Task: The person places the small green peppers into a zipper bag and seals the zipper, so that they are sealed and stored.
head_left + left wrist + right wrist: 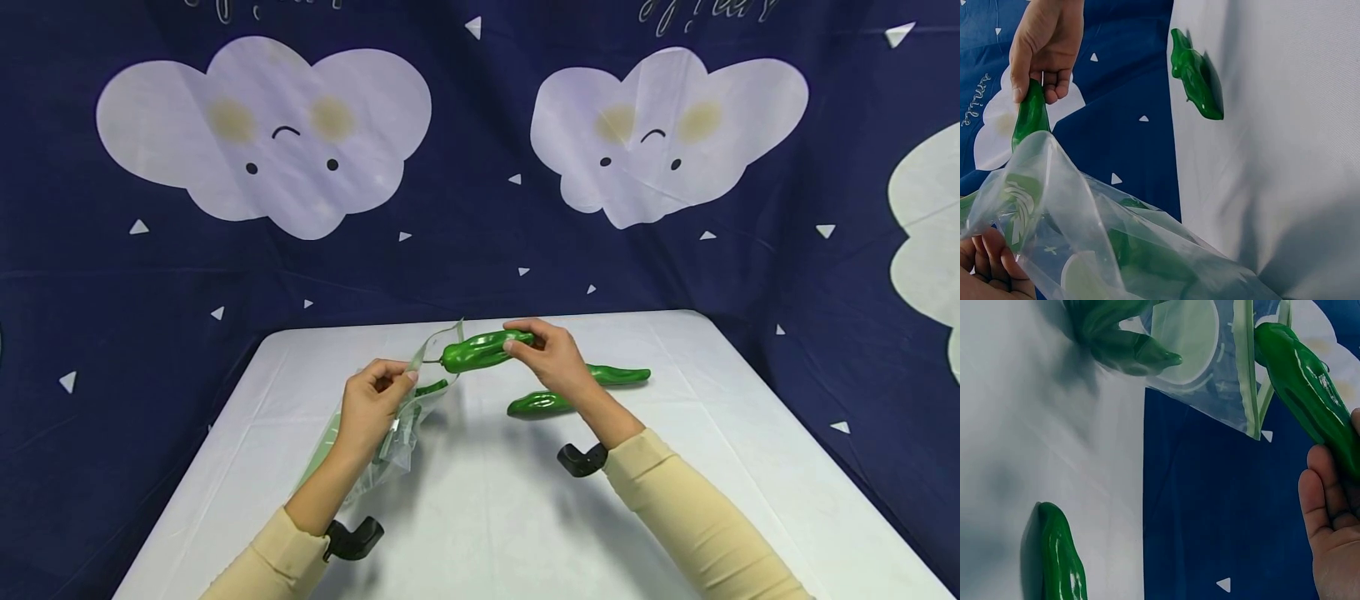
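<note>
My right hand (553,357) pinches a glossy green pepper (480,351) by its tip end, with the stem pointing left at the mouth of a clear zip bag (397,437). With thumb and fingers, my left hand (372,404) grips the bag's rim and holds the mouth open. Inside the bag, green peppers (1125,347) show through the plastic in the right wrist view. The bag has a light green printed panel and a green zip strip (1246,369).
Two more green peppers lie on the white table to the right, a near one (540,403) and a far one (618,375) partly behind my right wrist. A dark blue cloth (480,250) with clouds hangs behind the table (480,517).
</note>
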A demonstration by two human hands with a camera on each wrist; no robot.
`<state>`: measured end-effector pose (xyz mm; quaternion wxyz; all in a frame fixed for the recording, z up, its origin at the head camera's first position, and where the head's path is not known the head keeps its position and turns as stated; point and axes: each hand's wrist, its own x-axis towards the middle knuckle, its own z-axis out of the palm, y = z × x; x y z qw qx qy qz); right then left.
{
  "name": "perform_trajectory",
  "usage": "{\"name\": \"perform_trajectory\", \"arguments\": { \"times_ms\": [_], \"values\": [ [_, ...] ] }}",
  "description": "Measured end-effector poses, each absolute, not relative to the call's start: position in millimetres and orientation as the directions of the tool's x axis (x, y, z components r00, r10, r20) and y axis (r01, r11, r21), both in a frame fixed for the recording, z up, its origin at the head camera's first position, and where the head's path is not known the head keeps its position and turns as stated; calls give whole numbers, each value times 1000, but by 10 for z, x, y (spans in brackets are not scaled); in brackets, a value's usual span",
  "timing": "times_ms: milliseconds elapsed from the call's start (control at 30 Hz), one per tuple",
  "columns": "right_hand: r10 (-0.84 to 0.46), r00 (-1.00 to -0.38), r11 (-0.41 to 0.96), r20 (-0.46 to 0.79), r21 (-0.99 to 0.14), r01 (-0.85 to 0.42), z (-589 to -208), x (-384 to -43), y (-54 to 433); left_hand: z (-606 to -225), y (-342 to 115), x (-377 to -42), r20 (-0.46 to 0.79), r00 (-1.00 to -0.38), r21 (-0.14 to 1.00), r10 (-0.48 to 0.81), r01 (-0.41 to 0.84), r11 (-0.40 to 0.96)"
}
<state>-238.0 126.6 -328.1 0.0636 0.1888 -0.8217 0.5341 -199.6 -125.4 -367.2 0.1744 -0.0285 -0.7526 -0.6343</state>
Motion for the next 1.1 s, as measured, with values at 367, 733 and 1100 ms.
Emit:
{"name": "perform_trajectory", "arguments": {
  "times_ms": [367, 733, 1100],
  "values": [
    [-235, -920, 387, 315, -837, -386, -3458, -2557, 1204, -3672, -1273, -2008, 294, -939, 945, -177, 257, 202],
    [-260, -921, 376, 292, -848, -375, -3592, -2665, 1174, -3663, -1289, -2002, 281, -945, 949, -170, 246, 198],
    [-261, -915, 352, 308, -852, -388, -3630, -2695, 1080, -3671, -1286, -2015, 279, -945, 949, -169, 244, 200]
  ]
}}
